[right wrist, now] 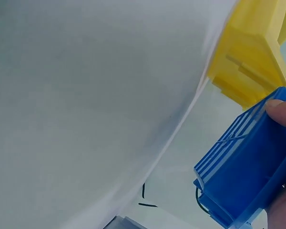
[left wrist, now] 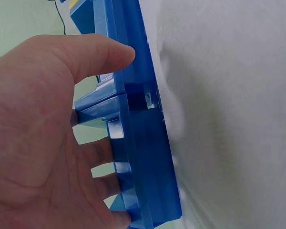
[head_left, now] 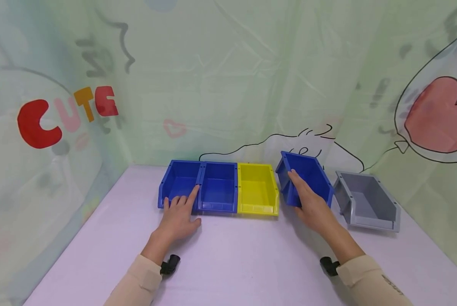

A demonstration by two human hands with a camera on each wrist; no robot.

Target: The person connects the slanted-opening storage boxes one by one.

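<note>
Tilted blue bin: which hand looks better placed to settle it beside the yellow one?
Likely the right hand: it grips the tilted blue bin, just right of the yellow bin. The left hand is farther off, touching the two side-by-side blue bins.

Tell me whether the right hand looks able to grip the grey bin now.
Probably not yet: the right hand holds a tilted blue bin, which would likely need setting down first, though the grey bin stands close by.
</note>
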